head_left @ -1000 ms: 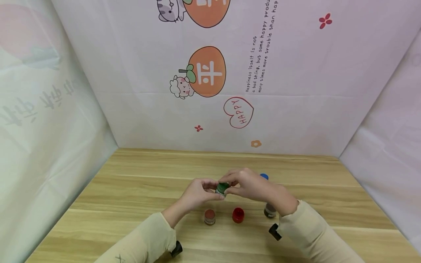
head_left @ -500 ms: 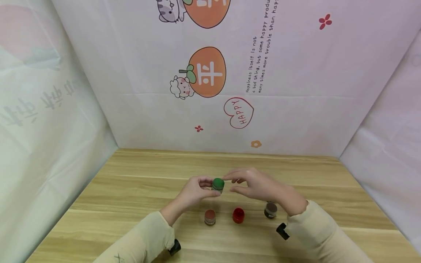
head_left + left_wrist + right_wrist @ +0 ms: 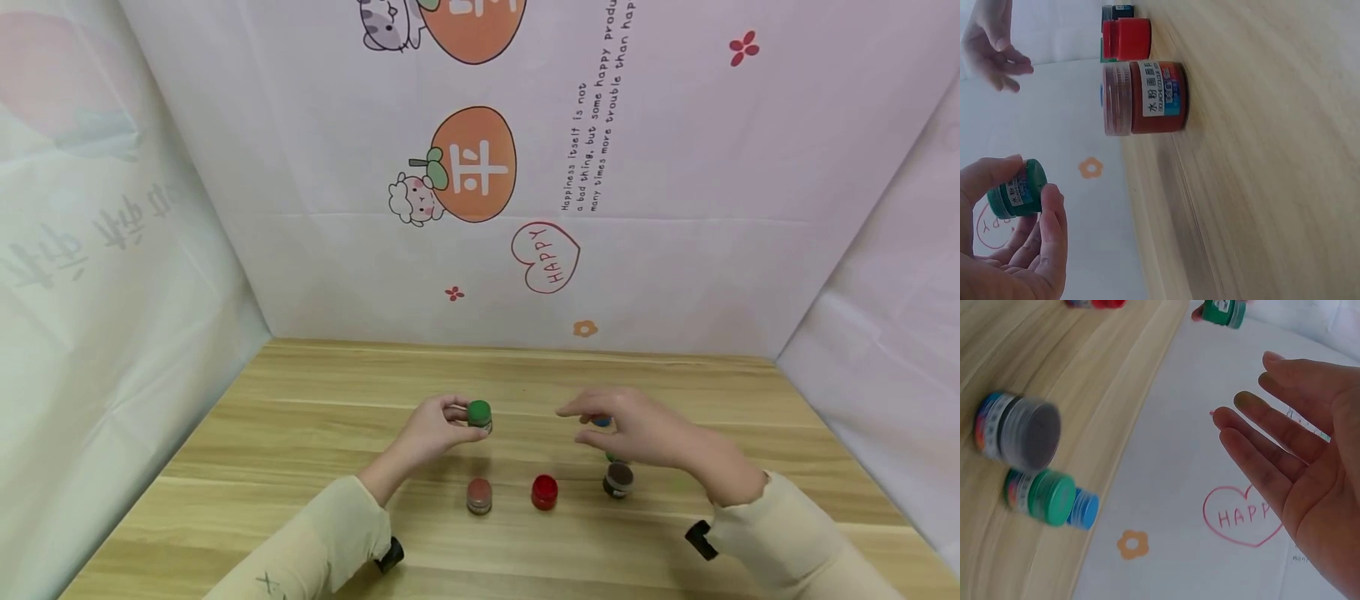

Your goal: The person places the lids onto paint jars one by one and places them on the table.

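A small green gouache paint jar [image 3: 479, 414] is pinched between the thumb and fingers of my left hand [image 3: 433, 431], held above the table. The left wrist view shows that green jar [image 3: 1017, 189] with its printed label facing the camera. My right hand [image 3: 637, 427] is raised with spread, loosely bent fingers and nothing between them. It hangs over a blue-lidded jar [image 3: 601, 421] and a second green jar [image 3: 613, 457], partly covering both. In the right wrist view some fingertips of the right hand [image 3: 1297, 444] carry a greenish stain.
On the wooden table [image 3: 315, 417] stand a reddish-brown jar [image 3: 478, 495], a red jar [image 3: 544, 492] and a dark brown jar [image 3: 618, 480], in a row nearer me. A printed white cloth [image 3: 360, 275] rises behind the table; more cloth hangs at both sides.
My right hand has come away from the green jar and moved right, over the blue and second green jars. My left hand has shifted slightly left, still holding its jar.
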Demonstrator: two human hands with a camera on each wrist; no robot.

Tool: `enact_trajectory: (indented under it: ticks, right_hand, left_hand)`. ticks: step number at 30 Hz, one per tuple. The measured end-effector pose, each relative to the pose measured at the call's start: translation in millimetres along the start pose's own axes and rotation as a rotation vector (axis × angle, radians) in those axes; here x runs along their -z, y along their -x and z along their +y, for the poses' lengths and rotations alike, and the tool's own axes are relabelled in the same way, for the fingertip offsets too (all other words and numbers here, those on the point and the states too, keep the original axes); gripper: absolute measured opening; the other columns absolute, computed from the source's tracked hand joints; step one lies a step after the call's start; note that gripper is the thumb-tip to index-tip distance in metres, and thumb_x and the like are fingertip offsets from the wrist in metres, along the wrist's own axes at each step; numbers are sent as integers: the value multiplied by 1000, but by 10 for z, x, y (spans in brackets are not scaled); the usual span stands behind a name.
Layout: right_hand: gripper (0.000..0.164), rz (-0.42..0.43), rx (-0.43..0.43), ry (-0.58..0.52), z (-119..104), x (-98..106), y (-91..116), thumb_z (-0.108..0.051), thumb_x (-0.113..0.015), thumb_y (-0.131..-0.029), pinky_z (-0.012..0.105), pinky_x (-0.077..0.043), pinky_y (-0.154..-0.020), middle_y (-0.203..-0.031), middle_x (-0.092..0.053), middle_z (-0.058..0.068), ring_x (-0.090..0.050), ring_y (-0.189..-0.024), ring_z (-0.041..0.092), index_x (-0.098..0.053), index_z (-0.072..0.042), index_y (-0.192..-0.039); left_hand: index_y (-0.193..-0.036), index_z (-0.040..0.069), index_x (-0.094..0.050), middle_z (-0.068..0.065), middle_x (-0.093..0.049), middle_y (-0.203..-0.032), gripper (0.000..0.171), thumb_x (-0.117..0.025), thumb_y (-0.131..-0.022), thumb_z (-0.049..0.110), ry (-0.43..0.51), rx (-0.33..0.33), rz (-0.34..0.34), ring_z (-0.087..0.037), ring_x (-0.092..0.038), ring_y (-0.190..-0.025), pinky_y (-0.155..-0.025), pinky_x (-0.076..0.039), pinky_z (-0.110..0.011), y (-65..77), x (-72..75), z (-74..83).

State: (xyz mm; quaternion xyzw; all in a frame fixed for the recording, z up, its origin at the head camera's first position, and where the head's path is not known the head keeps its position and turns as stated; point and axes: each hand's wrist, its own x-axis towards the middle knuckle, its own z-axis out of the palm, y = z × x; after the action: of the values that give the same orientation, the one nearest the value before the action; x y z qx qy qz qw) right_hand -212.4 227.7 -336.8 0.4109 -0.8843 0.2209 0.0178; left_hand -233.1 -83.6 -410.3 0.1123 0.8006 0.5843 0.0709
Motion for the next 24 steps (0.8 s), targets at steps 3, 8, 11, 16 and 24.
enact_trajectory:
  ticks: [3,8,11,16,24]
  right_hand:
    - [31,17,-10,-4,65,35,113,-13,-74,-96,35,-58,-80,-118,-70,1,-68,-98,20,-71,-8,-127]
    - [31,24,-70,3,177,81,293,-12,-76,-94,36,-59,-83,-116,-71,4,-69,-98,21,-72,-5,-125]
    - [31,20,-131,6,259,103,425,-13,-75,-94,37,-59,-83,-117,-72,5,-68,-98,21,-72,-5,-124]
    - [30,22,-162,15,431,102,632,-13,-76,-93,36,-59,-79,-113,-73,6,-69,-94,21,-73,-3,-122]
    - [28,-10,-211,29,681,80,923,-6,-78,-89,35,-60,-74,-110,-74,11,-70,-90,20,-75,1,-116]
  left_hand:
    - [-115,0,-66,-6,-74,-101,37,-84,-84,8,-11,1,6,-20,-69,-97,-83,-57,-36,-7,13,-25]
    - [-115,1,-65,-7,-74,-103,37,-84,-83,8,-46,7,28,-23,-70,-99,-84,-56,-38,-12,48,-57]
    - [-116,2,-65,-7,-74,-104,39,-85,-83,8,-61,17,38,-24,-70,-100,-85,-56,-39,-18,68,-65]
    - [-116,1,-68,-6,-73,-105,39,-86,-82,9,-88,20,42,-22,-69,-99,-86,-56,-39,-41,104,-99]
    - [-108,-2,-73,-5,-71,-98,32,-87,-80,6,-138,-7,18,-18,-68,-89,-83,-56,-37,-64,147,-150]
